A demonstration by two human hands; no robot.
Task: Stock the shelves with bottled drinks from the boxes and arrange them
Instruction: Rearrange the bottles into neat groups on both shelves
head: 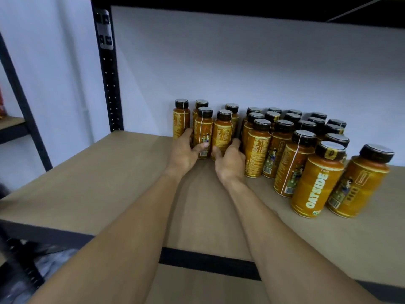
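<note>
Bare forearms [135, 227] are spanning the front edge of a wooden shelf board [87, 183] as a person is stocking orange bottled drinks. Far to the left of the packed block of bottles [291, 148], a black upright post [108, 73] is carrying the board. Closer to the block, a loose cluster [181, 119] of five bottles is standing against the pale back wall [241, 62], with a narrow gap separating it from the block.

The left hand [185, 151] is wrapping the cluster's front-left bottle [204, 130] low on its body, thumb lying across the label and fingers curling round the side farther from the block. Just beside it, the right hand [230, 160] is clamping the front-right bottle [222, 131] the same way, its fingers sitting in the gap next to the block. Both bottles are standing upright on the board, each enclosed by its own hand, caps well above the fingers.

The low grip is probably keeping them from tipping, and the pair appears to be getting squared up so the cluster lines up with the block's rows. The block itself is running in rows from the wall toward the shelf's front, black caps up.
</note>
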